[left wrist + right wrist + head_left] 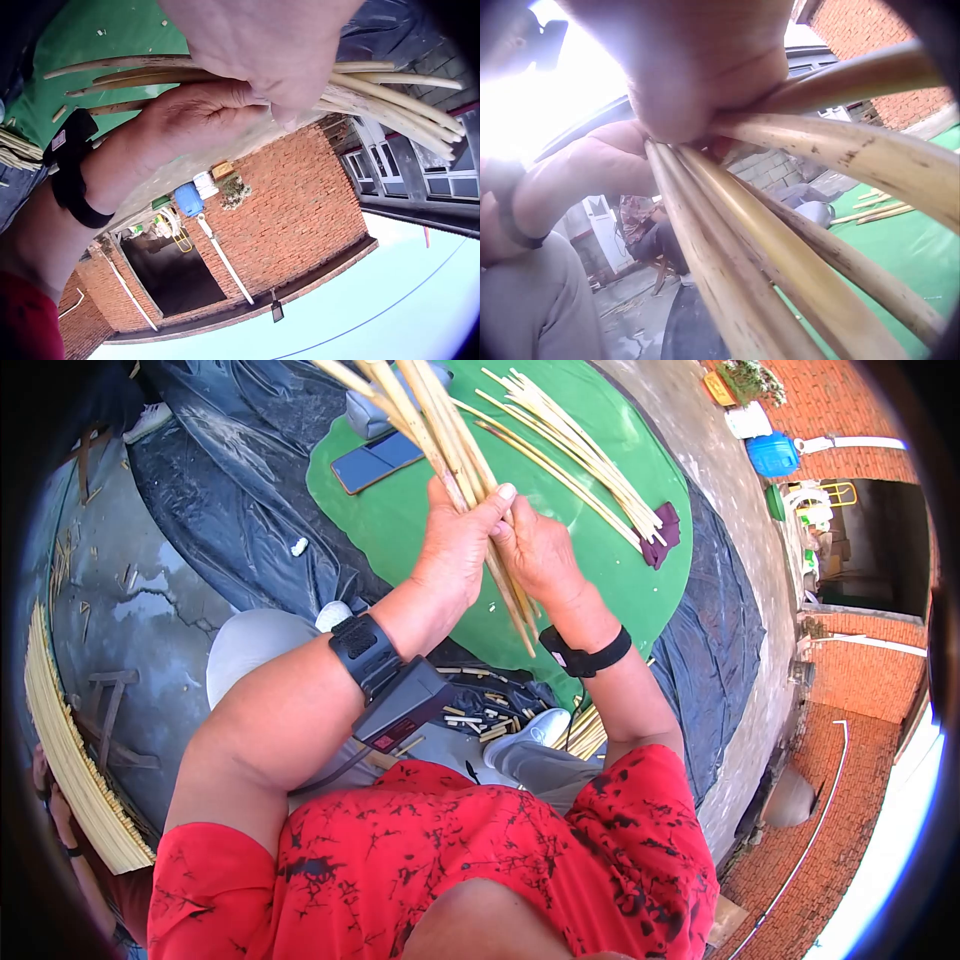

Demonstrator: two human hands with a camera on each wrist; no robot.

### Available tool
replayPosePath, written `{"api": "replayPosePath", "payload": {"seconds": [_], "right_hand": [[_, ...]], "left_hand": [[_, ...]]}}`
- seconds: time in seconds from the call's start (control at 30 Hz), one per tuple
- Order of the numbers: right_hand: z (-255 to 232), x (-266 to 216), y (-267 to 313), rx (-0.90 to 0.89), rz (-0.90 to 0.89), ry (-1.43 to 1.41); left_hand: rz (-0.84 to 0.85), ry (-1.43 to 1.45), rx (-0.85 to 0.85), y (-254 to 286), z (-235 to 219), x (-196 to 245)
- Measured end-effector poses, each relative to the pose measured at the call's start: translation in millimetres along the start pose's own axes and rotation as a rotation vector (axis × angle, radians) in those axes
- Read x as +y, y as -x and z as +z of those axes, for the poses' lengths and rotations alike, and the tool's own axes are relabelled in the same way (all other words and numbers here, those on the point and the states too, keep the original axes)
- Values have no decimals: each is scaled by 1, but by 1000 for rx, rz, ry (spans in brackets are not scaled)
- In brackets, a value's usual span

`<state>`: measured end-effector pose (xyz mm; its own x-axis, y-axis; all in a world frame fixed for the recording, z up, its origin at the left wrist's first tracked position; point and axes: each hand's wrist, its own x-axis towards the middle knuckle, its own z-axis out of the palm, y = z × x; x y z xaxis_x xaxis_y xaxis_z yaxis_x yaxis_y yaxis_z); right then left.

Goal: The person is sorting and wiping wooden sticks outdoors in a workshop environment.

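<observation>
Both hands grip one bundle of slender pale canes [455, 445], close together near its lower part. My left hand [458, 540] wraps the bundle, its thumb across the front. Beside it my right hand [540, 555] has its fingers around the same canes, thumb near the left one. The long ends fan up and away over the green mat [400, 525], while short ends point down toward my knees. Close up in the right wrist view, several canes [780, 247] with dark specks spread out from under the right hand [705, 82].
More canes [570, 450] lie on the mat, their ends at a dark purple cloth [660, 538]. A phone [377, 460] and a grey pouch [375, 410] lie at its far left. Cut pieces [490, 715] litter the ground by my shoe. Another person's hands [58, 805] are beside a long cane stack [85, 760].
</observation>
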<state>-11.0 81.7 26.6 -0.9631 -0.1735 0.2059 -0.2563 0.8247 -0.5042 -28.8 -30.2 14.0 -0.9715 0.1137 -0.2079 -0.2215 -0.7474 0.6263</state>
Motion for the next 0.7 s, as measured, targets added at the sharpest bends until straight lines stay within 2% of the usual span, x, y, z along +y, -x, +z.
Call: {"api": "replayPosePath", "payload": {"seconds": [0.07,0.1,0.17,0.2,0.27,0.33,0.4,0.47,0.5,0.53,0.57,0.6,0.67,0.7], "right_hand": [[5,3,-1,-48,-155,128],[8,5,-3,-49,-156,115],[5,7,-2,-83,-282,-73],[8,18,-6,-82,-284,-90],[6,53,-11,-169,-21,-419],[18,118,-26,-44,41,55],[19,198,-34,-48,222,478],[16,231,-36,-127,298,516],[23,260,-39,-131,278,496],[20,290,-27,-50,254,621],[21,307,-27,36,218,733],[27,308,-34,41,207,710],[18,308,-24,-125,485,552],[14,286,-21,-120,486,604]], "left_hand": [[-81,-107,-40,1,-2,9],[-80,-117,-31,-3,-5,7],[-47,-93,44,-4,-8,6],[-45,-106,54,-8,-9,6],[-4,-152,143,-7,-5,13],[-19,-156,140,-5,-5,16],[-22,-165,143,-6,-5,16],[-89,-178,156,0,-1,15],[-109,-222,147,-1,-2,12],[-110,-223,148,2,0,9],[-113,-226,144,2,0,9],[-111,-238,145,-2,-2,9],[-117,-248,142,-3,-2,10],[-122,-257,144,-3,-2,8]]}}
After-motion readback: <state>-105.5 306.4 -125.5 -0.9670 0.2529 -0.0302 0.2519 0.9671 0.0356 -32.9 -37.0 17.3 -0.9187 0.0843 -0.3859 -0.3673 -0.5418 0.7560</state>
